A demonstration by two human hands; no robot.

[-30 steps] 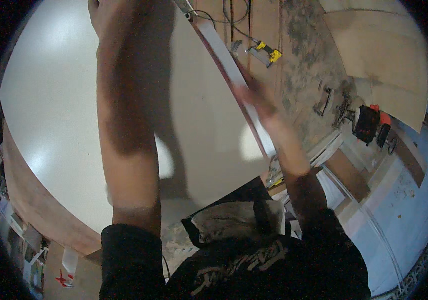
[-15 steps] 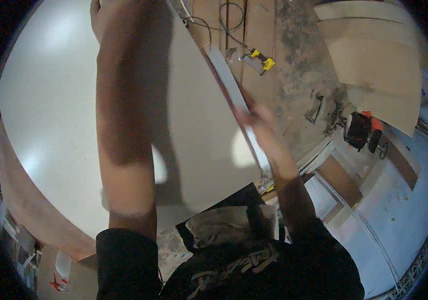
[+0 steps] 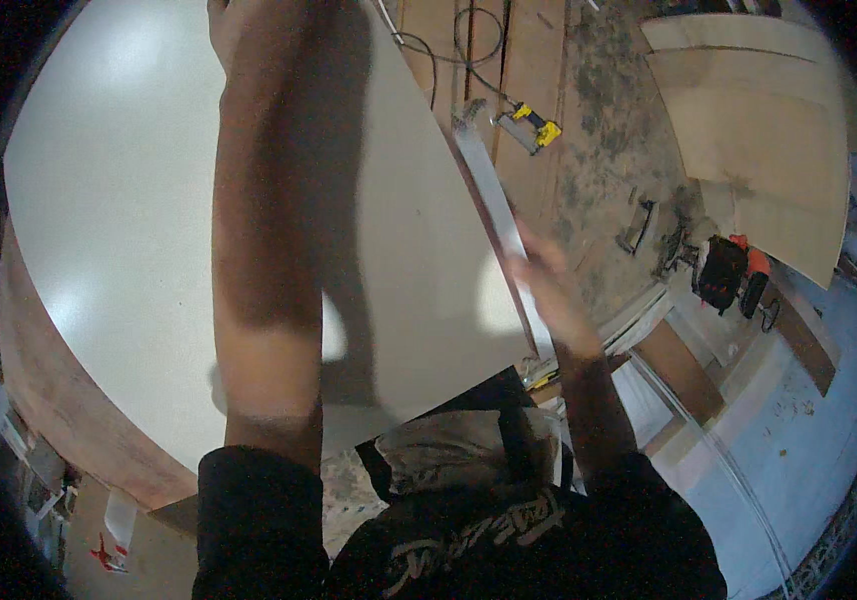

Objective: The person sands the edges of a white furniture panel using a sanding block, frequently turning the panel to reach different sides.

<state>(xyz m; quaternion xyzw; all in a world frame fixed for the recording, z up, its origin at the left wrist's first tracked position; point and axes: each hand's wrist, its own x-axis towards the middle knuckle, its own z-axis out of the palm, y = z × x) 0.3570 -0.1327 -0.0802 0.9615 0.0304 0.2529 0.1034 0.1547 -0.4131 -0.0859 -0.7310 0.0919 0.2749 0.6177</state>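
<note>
We have just slid the white strip nearer us along the white board, uncovering more far edge, our right grip pinching it, our left grip too cut off to tell.

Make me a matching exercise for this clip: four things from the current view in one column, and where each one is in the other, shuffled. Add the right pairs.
Things
1. right hand
2. large white panel
3. yellow-and-black tool
4. red-and-black tool

Places
A. in the right part of the picture, by the lower edge of a tan sheet
B. beneath the left forearm
C. at the pale strip
D. in the upper part of the picture, beyond the strip's far end

Right pairs: 1-C, 2-B, 3-D, 4-A
</note>
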